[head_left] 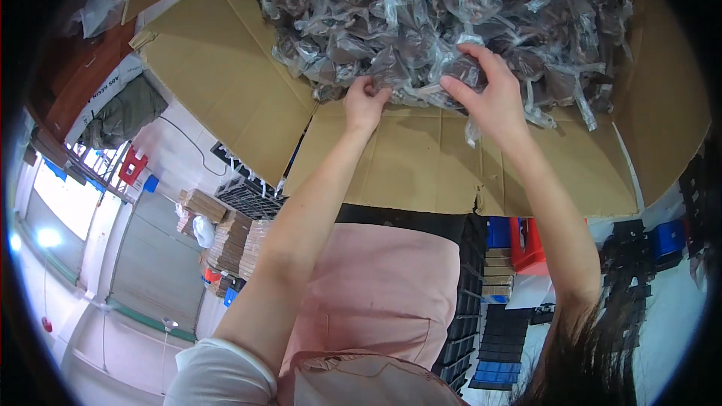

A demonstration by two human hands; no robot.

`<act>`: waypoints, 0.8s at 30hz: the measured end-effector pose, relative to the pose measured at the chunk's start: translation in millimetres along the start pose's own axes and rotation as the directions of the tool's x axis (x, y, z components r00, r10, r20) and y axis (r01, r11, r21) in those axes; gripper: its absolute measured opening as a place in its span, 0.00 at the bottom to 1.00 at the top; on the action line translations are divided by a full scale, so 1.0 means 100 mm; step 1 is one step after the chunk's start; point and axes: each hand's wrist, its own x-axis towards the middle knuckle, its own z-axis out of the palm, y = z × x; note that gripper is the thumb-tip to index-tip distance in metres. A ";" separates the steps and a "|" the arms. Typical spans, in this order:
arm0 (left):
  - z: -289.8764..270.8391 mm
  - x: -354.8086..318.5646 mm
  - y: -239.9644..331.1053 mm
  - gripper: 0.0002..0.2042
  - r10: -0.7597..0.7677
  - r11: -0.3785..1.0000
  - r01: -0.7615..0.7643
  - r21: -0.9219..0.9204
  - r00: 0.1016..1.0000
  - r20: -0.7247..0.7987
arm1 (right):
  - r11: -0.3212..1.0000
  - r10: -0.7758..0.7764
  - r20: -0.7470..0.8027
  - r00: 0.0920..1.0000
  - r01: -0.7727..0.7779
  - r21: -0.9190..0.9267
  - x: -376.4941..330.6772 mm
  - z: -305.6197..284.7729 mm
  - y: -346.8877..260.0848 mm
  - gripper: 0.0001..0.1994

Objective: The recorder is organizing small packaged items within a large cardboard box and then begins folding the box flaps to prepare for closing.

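Note:
A large open cardboard box (421,154) holds a heap of small knotted clear plastic bags (338,4) with dark contents. My right hand (496,98) curves over one of these plastic bags (465,71) at the heap's near edge, gripping it between thumb and fingers. Just left of it, my left hand (365,105) has its fingers curled in against the front bags. Whatever lies between those fingertips is hidden. Loose bag ends stick out around both hands, and a few hang over the box's near flap.
Box flaps spread wide at the left (214,68) and right. Below the near flap stand black plastic crates (248,192), a red bin (529,244) and blue bins (666,240). Stacks of flat cardboard (228,244) stand farther off at the left. A dark green bundle (128,113) lies beside the left flap.

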 end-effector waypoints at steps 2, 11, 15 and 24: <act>-0.02 0.11 0.08 0.15 0.069 0.993 -0.078 0.083 0.991 0.111 | 0.997 0.061 -0.015 0.998 -0.062 -0.035 0.01 -0.02 0.05 0.24; 0.36 -0.12 0.37 0.22 -0.110 0.987 0.117 0.111 0.992 -0.065 | 0.994 0.025 0.143 0.989 -0.009 -0.112 -0.05 0.05 -0.06 0.23; 0.18 -0.12 0.34 0.21 -0.078 0.985 0.071 0.158 0.996 0.038 | 0.893 -0.178 0.230 0.957 0.255 -0.370 -0.04 0.24 -0.26 0.21; -1.18 -0.06 -0.50 0.11 -0.103 0.976 0.103 0.190 0.995 -0.012 | 0.505 -0.410 0.436 0.801 0.597 -0.623 -0.10 1.57 -0.29 0.15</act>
